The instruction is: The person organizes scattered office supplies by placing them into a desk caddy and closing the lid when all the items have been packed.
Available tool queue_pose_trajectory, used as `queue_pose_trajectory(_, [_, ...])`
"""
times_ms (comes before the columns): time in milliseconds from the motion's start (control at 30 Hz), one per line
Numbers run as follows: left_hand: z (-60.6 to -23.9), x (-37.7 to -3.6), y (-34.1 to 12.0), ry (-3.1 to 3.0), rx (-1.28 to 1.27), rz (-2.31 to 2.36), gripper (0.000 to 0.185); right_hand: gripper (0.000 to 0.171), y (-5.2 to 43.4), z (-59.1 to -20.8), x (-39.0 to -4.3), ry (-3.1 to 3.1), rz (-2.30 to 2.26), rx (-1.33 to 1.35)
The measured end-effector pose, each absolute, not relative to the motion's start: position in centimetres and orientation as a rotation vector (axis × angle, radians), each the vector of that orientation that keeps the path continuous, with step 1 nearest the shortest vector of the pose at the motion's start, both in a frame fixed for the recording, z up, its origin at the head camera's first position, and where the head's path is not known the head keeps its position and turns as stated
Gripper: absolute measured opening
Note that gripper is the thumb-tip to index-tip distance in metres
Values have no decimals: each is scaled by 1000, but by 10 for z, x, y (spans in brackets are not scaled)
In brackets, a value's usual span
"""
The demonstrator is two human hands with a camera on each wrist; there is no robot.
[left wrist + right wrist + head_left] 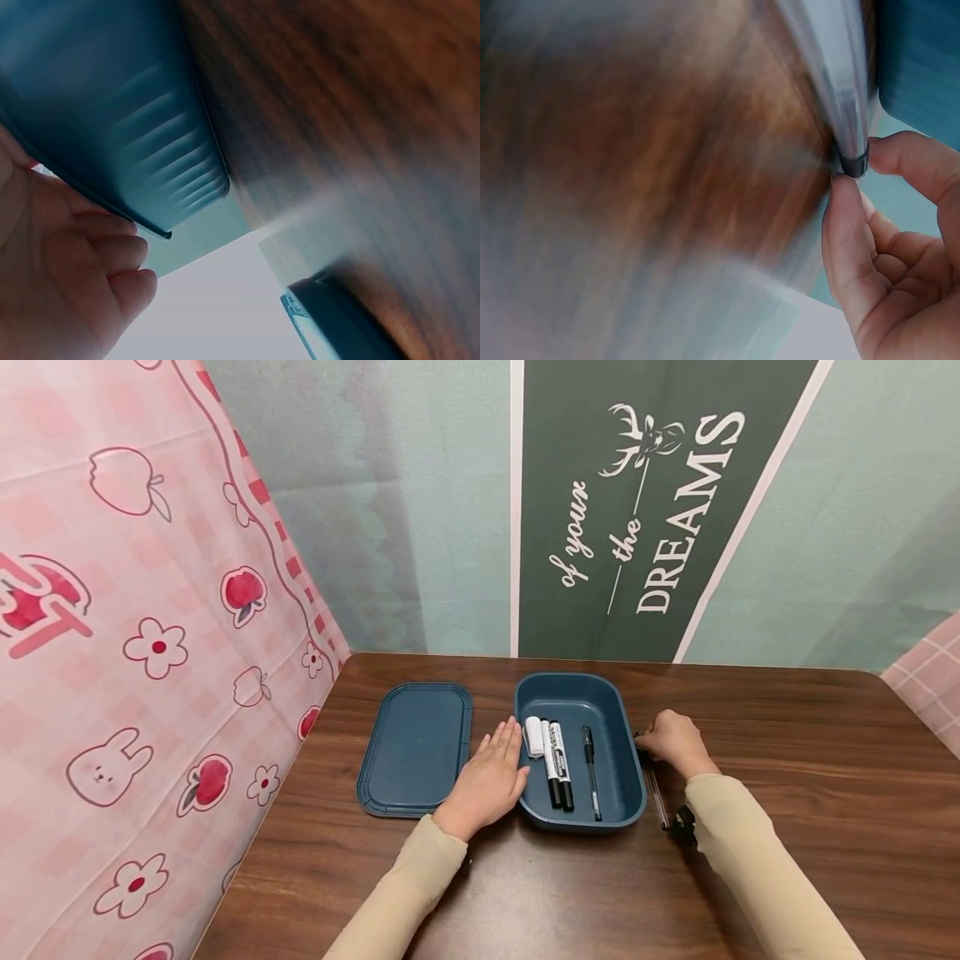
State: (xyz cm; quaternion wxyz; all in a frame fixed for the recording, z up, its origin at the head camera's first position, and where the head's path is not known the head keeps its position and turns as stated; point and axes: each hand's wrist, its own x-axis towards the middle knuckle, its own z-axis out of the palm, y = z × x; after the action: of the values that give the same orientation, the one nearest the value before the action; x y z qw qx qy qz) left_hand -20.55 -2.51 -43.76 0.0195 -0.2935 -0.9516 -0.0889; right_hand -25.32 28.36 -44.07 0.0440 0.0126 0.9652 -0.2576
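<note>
The right hand (pixel 675 742) pinches a slim clear pen (pixel 657 793) with a dark tip; the left hand (pixel 491 772) lies flat, relaxed.

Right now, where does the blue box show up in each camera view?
Head: blue box at table centre, between both hands.
Left wrist: its ribbed outer wall fills the upper left, above the left hand's fingers.
Right wrist: only a blue corner at top right.
Shared landmark: the brown wooden table.

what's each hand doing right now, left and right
Left hand: open, fingers straight, resting against the blue box.
Right hand: pinching the end of a pen lying on the table.
</note>
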Motion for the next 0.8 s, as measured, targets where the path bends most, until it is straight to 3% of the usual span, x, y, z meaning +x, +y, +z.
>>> queue_pose_trajectory(300, [-437,-205,-25,-2961,-908,-272,60,42,289,-442,-252,2879,-928,70])
queue_pose_trajectory(800, [-438,-205,-25,-2947,-914,-258,59,23,299,-450,-254,2729,-1180,120])
